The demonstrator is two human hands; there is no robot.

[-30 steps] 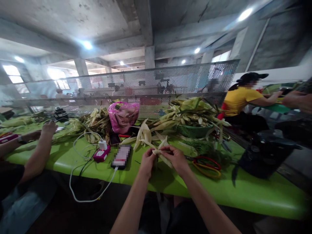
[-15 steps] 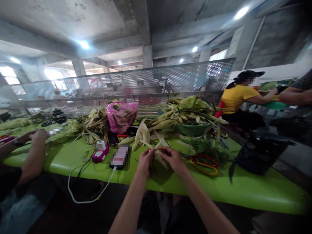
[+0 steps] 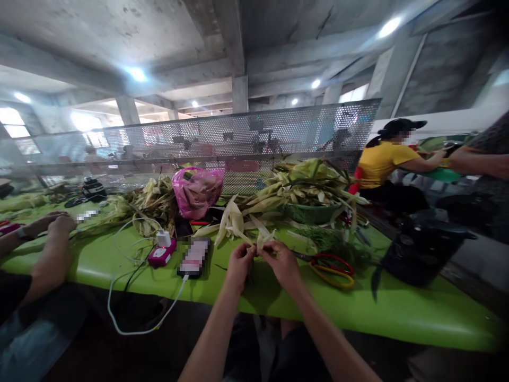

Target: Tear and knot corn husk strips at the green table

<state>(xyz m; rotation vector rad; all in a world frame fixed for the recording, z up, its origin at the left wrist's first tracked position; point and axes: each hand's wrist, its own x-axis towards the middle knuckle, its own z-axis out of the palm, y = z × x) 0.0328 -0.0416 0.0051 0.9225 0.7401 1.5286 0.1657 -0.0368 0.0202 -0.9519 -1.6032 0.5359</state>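
Note:
Both my hands meet over the green table (image 3: 397, 313) in front of me. My left hand (image 3: 239, 263) and my right hand (image 3: 283, 261) are both closed in a pinch on a pale leaf strip bundle (image 3: 264, 240) held between them, a little above the table. Scissors with red and yellow handles (image 3: 332, 269) lie just right of my right hand. A phone (image 3: 194, 257) on a white cable lies left of my left hand.
Heaps of pale leaves (image 3: 306, 185) fill a green basket (image 3: 314, 213) behind my hands, beside a pink plastic bag (image 3: 198, 190). A perforated metal screen (image 3: 238, 138) backs the table. A co-worker's arms (image 3: 43, 249) rest at left; a person in yellow (image 3: 387, 162) sits at right. A dark bag (image 3: 421, 249) stands right.
My hands have drawn closer together and risen slightly, with the leaf strips now bunched upright between the fingertips. The co-worker's hand at left has slid back toward them.

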